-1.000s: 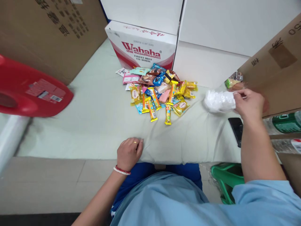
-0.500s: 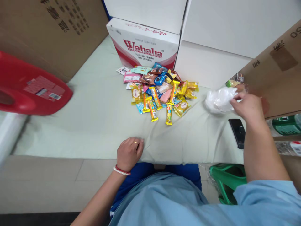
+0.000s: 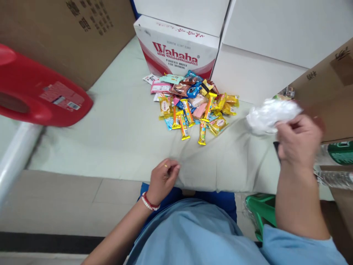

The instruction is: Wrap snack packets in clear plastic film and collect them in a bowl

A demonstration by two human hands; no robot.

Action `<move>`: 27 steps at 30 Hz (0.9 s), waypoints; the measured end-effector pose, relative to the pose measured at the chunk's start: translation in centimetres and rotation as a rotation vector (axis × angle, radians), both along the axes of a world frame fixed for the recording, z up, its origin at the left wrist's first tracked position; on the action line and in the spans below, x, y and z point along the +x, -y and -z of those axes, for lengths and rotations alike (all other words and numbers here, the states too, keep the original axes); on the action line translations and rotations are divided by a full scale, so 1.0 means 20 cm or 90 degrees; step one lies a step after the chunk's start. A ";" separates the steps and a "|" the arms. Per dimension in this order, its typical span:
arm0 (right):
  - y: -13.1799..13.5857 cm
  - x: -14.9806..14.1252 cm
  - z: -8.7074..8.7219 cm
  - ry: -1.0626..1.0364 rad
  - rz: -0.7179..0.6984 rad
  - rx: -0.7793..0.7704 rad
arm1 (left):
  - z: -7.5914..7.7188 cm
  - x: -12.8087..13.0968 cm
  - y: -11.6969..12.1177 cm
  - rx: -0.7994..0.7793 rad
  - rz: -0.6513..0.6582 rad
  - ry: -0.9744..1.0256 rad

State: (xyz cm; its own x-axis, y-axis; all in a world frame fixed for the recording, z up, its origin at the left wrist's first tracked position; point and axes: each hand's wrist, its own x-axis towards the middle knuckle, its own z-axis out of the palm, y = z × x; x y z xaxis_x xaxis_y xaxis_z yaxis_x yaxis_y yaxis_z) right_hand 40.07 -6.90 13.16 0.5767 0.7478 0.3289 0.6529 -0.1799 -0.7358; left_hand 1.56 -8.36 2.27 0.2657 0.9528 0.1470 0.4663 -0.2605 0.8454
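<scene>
My right hand (image 3: 299, 138) pinches a crumpled white plastic bag (image 3: 266, 116) at the right side of the table. The bag looks blurred by motion. A black phone (image 3: 276, 149) lies mostly hidden behind that hand. My left hand (image 3: 163, 180), with a ring and a red and white bracelet, is at the table's front edge. Its fingers are curled and hold nothing that I can see. Between the hands and the boxes lies a heap of wrapped snacks (image 3: 190, 103), with yellow stick-shaped packets (image 3: 184, 126) along its near side.
Behind the snacks stands a Wahaha water carton (image 3: 176, 51) against white boxes (image 3: 264, 70). At left are a red jug (image 3: 46, 92) and a large cardboard box (image 3: 63, 36). Another cardboard box (image 3: 328, 84), plastic bottles (image 3: 338, 179) and a green stool (image 3: 260, 211) are on the right.
My right hand has drawn back toward me, and the white bag in it is pulled up and stretched out. My left hand has lifted slightly and shifted right. The camera view has also shifted.
</scene>
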 end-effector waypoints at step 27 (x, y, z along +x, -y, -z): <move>0.16 -0.41 0.45 -0.303 -0.077 -0.086 | 0.02 0.09 -0.09 -0.399 -0.097 0.445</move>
